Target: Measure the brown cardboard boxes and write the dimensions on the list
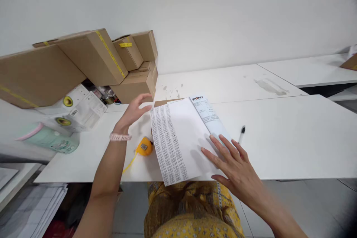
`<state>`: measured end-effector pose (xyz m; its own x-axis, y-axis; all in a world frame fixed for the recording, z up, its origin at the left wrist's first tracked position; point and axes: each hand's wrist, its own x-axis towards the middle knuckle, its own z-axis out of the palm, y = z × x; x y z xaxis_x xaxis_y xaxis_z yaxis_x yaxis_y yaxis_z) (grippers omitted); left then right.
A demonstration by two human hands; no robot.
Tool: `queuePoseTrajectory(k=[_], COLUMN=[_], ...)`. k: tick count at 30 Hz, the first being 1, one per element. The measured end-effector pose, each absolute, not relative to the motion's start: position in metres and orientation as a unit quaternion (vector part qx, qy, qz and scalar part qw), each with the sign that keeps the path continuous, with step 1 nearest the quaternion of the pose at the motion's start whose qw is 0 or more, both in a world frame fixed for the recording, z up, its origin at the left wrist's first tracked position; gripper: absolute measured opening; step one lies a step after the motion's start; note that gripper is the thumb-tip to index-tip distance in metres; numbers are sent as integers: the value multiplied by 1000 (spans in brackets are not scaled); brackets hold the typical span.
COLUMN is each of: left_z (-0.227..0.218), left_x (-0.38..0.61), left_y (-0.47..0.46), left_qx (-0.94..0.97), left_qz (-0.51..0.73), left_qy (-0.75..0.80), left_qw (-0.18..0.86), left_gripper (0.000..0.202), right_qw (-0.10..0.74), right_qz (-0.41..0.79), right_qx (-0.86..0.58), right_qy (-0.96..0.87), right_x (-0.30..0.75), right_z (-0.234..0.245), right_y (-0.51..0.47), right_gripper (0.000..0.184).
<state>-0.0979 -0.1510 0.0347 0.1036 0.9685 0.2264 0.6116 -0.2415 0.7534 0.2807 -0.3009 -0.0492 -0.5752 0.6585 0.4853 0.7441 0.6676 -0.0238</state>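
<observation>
In the head view, a white sheet with columns of dense small writing along its left side lies in front of me and overhangs the table's front edge. A pale blue printed paper marked PONY shows beside it on the right. Brown cardboard peeks out beneath them at the back. My right hand rests spread over the right side of the papers, holding nothing. Just off the sheet's far left corner is my left hand, raised with fingers apart and nothing in it. A yellow tape measure sits left of the sheet.
A black-capped pen lies right of the papers on the white table. Several cardboard boxes are stacked at the back left. Nearer are white boxes with avocado pictures and a mint-green tumbler on its side.
</observation>
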Motion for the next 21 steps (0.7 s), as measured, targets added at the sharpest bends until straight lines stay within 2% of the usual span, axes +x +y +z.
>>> queuePoseTrajectory(k=[2, 5, 10, 13, 18, 21], left_z=[6, -53, -133, -150, -155, -156], left_x=[-119, -134, -121, -111, -106, -104], left_y=[-187, -231, -262, -263, -264, -269], left_qx=[656, 600, 557, 558, 592, 596], left_qz=[417, 433, 406, 404, 372, 354], left_qy=[595, 640, 692, 702, 710, 718], left_qw=[204, 207, 217, 178, 83, 68], left_gripper=[45, 46, 73, 80, 72, 70], right_qw=[230, 239, 266, 272, 278, 280], right_qz=[-102, -112, -81, -70, -55, -47], right_qx=[-410, -424, -424, -431, -445, -448], right_qy=[-877, -866, -862, -857, -850, -848], right_x=[284, 285, 282, 282, 285, 285], right_z=[-53, -59, -65, -67, -69, -69], right_y=[-302, -300, -297, -299, -302, -302], right_gripper=[92, 95, 86, 83, 79, 77])
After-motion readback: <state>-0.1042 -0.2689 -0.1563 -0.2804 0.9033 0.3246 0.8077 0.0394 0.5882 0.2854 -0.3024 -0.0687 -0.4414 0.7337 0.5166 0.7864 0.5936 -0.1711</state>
